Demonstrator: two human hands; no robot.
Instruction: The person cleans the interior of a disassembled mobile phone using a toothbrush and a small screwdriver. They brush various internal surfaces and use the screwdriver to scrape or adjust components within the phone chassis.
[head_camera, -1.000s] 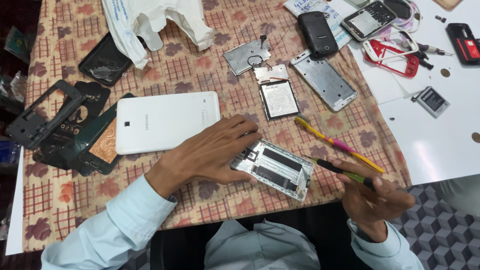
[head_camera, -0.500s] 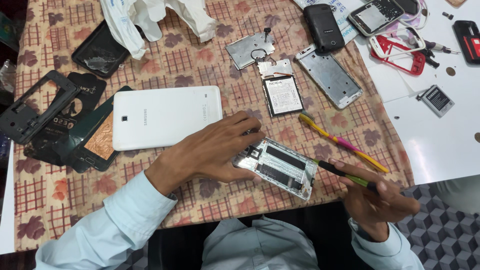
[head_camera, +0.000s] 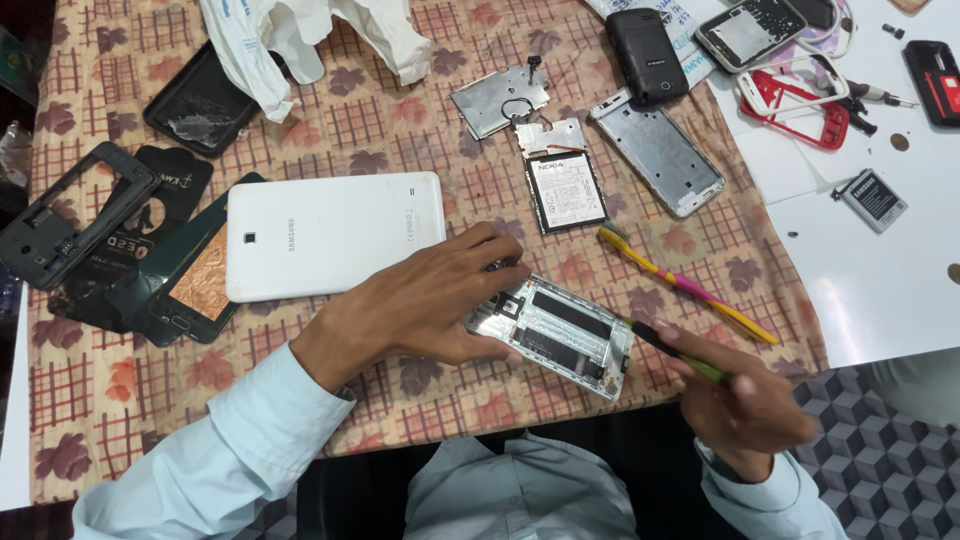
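Note:
An opened phone body with bare metal insides lies near the front edge of the patterned tablecloth. My left hand rests on its left end, fingers pressing it down. My right hand grips a thin tool with a green and black shaft; its tip touches the phone's right edge. A yellow and pink toothbrush lies just beyond the tool.
A white tablet lies face down to the left. Dark phone frames, a battery, metal plates, a silver frame, a black phone, a white bag and several phone parts on the white table lie around.
The view has shifted slightly. My right hand has brought the tool's tip in against the phone's right edge. My left hand stays on the phone.

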